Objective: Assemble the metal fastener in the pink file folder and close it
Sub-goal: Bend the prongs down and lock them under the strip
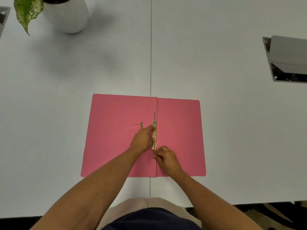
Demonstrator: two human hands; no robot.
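Note:
The pink file folder [108, 138] lies open flat on the white table, its spine running toward me. A gold metal fastener bar [154, 130] sits along the spine, with a thin prong sticking out beyond its far end. My left hand [142, 140] rests on the left flap, thumb and fingers pressing the bar's middle. My right hand [166, 157] pinches at the bar's near end, where a prong is mostly hidden. A second small gold piece [141, 125] with a thin pin lies loose on the left flap, just beyond my left hand.
A white plant pot [69, 15] with a speckled leaf [26, 12] stands at the far left. An open grey cable hatch [287, 60] is set into the table at the far right. A seam [151, 47] runs down the table's middle. The table's front edge is near my body.

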